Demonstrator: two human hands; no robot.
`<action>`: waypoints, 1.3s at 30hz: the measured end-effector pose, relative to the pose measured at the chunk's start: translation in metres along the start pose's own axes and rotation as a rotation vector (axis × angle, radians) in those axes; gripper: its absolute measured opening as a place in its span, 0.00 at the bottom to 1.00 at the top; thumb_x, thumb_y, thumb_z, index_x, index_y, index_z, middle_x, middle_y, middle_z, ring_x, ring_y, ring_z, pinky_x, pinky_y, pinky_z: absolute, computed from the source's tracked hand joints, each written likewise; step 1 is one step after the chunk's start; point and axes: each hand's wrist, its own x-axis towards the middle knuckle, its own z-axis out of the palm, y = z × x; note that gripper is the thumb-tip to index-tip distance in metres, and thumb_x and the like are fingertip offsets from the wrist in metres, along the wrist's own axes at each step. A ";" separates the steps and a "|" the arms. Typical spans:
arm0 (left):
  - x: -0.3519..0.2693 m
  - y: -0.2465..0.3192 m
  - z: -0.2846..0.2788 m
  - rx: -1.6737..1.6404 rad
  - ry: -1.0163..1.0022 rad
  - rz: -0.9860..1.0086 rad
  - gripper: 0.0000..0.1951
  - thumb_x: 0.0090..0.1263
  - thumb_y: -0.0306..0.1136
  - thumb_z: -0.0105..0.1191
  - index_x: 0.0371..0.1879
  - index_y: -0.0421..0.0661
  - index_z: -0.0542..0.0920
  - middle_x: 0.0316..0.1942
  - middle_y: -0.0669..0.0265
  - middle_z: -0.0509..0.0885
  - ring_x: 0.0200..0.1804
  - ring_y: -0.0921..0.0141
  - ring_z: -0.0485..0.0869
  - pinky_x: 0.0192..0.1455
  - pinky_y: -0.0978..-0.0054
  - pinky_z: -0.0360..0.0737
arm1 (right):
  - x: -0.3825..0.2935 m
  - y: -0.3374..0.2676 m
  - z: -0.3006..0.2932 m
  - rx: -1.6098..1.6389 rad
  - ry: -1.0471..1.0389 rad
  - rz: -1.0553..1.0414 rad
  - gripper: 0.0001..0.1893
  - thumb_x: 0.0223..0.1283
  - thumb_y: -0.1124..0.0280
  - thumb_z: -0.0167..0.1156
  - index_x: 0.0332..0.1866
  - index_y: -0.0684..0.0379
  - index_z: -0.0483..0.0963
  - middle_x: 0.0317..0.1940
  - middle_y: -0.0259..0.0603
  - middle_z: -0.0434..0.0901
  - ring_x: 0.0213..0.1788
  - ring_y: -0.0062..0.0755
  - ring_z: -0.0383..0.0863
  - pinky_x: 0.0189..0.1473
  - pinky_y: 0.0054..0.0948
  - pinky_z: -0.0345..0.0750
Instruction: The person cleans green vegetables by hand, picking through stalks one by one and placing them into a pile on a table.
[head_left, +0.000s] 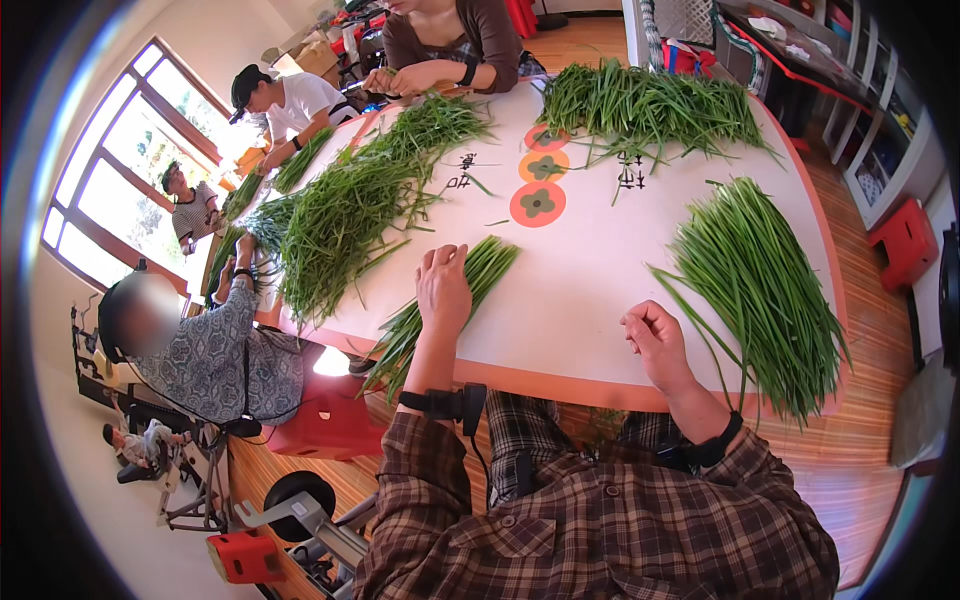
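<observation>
A small bundle of garlic chives (491, 266) lies slantwise on the white table in front of me. My left hand (444, 289) is over this bundle with its fingers bent. The thumb and palm are hidden, so whether it grips the stalks cannot be told. To the right, my right hand (654, 341) hovers by the table's near edge, fingers curled in and nothing visible in them. Beside it spreads a large pile of aligned garlic chives (757, 300), cut ends pointing away from me. A few loose blades stray from the pile towards my right wrist.
Tangled chives (337, 217) cover the table's left part; another heap (652, 109) lies at the far right. The white tabletop (562, 315) has an orange border and printed fruit. Several people sit around it, some handling chives. Red stools (904, 244) stand on the wooden floor.
</observation>
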 end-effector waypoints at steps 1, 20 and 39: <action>0.001 0.008 -0.006 -0.081 0.019 -0.002 0.11 0.59 0.25 0.47 0.40 0.45 0.79 0.40 0.61 0.79 0.44 0.58 0.75 0.47 0.65 0.72 | 0.001 0.000 0.002 -0.006 0.012 -0.003 0.05 0.61 0.71 0.52 0.31 0.59 0.70 0.22 0.26 0.69 0.24 0.11 0.64 0.26 0.14 0.65; -0.067 0.136 0.021 -1.484 -0.349 -0.389 0.08 0.65 0.22 0.43 0.38 0.39 0.77 0.30 0.68 0.79 0.35 0.79 0.75 0.40 0.82 0.73 | -0.010 -0.003 0.005 -0.296 0.059 -0.105 0.04 0.58 0.73 0.52 0.35 0.61 0.72 0.26 0.30 0.70 0.25 0.13 0.67 0.27 0.15 0.66; -0.070 0.132 0.010 -1.466 -0.396 -0.363 0.09 0.67 0.24 0.45 0.41 0.37 0.76 0.32 0.67 0.80 0.37 0.77 0.77 0.42 0.83 0.72 | -0.004 -0.030 -0.044 -1.229 0.144 -0.193 0.06 0.49 0.71 0.58 0.32 0.58 0.74 0.28 0.39 0.76 0.30 0.35 0.76 0.32 0.31 0.74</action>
